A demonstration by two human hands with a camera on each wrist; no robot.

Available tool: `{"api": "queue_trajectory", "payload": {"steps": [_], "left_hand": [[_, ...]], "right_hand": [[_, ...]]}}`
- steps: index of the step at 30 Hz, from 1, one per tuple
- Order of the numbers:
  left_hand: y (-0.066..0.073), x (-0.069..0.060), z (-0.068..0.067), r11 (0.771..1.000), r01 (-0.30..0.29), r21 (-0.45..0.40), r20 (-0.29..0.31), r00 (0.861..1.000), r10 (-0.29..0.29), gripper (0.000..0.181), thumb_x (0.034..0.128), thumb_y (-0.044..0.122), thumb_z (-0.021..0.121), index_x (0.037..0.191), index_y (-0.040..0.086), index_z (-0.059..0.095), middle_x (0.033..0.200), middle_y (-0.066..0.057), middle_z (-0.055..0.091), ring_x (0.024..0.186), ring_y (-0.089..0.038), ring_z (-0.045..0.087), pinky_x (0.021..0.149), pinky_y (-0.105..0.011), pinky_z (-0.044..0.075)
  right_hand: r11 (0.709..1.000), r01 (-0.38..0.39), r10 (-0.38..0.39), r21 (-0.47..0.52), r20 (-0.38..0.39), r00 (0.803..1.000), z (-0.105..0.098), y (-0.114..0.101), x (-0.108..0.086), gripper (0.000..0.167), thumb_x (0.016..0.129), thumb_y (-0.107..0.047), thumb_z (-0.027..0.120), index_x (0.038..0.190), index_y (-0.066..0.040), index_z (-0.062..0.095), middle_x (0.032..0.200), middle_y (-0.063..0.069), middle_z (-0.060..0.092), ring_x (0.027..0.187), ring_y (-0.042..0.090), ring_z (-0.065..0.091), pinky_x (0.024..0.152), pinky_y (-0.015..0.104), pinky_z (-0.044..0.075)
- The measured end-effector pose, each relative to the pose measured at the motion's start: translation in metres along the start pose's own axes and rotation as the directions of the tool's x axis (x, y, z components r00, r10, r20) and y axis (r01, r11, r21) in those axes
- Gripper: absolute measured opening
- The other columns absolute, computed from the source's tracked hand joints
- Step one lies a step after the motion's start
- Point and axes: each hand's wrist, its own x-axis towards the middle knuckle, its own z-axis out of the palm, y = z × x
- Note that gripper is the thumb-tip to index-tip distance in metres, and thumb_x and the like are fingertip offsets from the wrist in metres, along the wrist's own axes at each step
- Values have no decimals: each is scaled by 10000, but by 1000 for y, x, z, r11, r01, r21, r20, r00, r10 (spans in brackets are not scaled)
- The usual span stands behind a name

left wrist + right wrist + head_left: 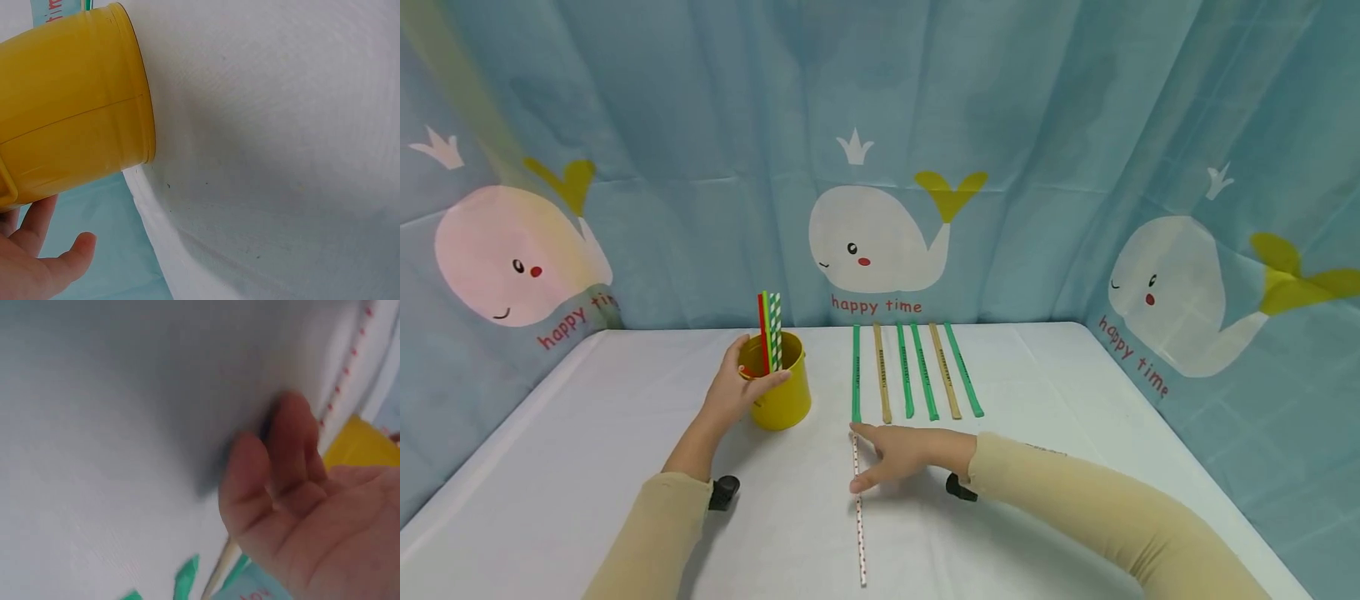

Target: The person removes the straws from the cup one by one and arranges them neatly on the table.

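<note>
Straw, dotted, points to twelve o'clock; I see the right hand spread over it, gripping nothing; at eleven the left hand splays at the yellow bucket, its grip I cannot tell; at one, wrapped strips.

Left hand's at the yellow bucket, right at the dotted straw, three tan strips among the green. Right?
Not three: the head view shows two tan strips among the green strips. Left hand at yellow bucket, right hand at dotted straw: correct.

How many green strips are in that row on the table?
4. From the left in the row: first green strip, third strip, fourth strip, sixth strip. None seems hidden.
</note>
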Motion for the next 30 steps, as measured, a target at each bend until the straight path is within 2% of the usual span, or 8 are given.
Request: {"api": "queue_trajectory", "payload": {"steps": [2,4,8,12,17,21,24,30], "left_hand": [[0,0,0,1000,-7,0,-2,1000,7,1006,905,414,665,1551,63,-21,1546,-247,174,1365,-417,253,1099,-610,245],[0,1,0,1000,-9,1,-3,1000,9,1004,904,418,665,1551,64,-17,1545,-245,180,1364,-415,256,1100,-609,245],[-1,1,0,1000,-11,0,-10,1000,11,1004,904,412,669,1549,59,-14,1544,-246,186,1366,-418,258,1099,-615,241],[0,0,1,1000,-8,4,-16,1000,8,1011,901,415,672,1547,49,-15,1544,-253,184,1367,-423,262,1099,-616,238],[1,1,2,1000,-3,-6,-19,1000,3,1001,905,406,672,1546,46,-7,1538,-253,196,1356,-421,281,1101,-603,249],[0,0,3,1000,-9,-20,-20,1000,8,986,910,390,670,1546,48,-1,1535,-248,204,1350,-421,293,1098,-598,260],[-1,-1,2,1000,-14,-26,-22,1000,13,985,909,388,669,1548,51,-1,1541,-245,194,1349,-423,295,1095,-595,270],[0,-4,2,1000,-18,-23,-24,1000,17,962,912,372,659,1549,55,12,1544,-241,193,1333,-423,320,1081,-585,303]], "right_hand": [[999,2,-1,47,-16,1000,-9,0,3,889,847,-522,699,1541,-163,275,1135,17,604,958,117,571,835,299,484],[996,20,-15,88,-52,999,-18,-1,6,825,872,-495,682,1527,-154,314,990,0,587,858,124,553,739,288,480],[979,93,-61,181,-178,982,-36,-8,16,683,921,-424,648,1466,-84,416,1009,42,594,837,213,596,706,304,516],[947,148,-49,286,-327,944,-49,-21,31,562,943,-378,632,1376,-42,508,986,88,604,849,341,625,708,343,542],[910,168,28,379,-459,888,-62,-41,55,535,940,-406,631,1342,-66,541,1082,89,605,932,258,585,784,335,524],[872,208,54,443,-509,859,-68,-54,77,576,933,-417,636,1384,-83,509,1205,93,593,1062,235,557,901,387,507],[835,240,58,495,-514,856,-69,-62,93,640,921,-398,661,1439,-87,450,1267,98,590,1161,251,545,971,416,479],[736,281,63,616,-474,878,-72,-73,116,811,891,-285,724,1546,-156,264,1373,84,555,1310,260,464,1067,443,387]]}}
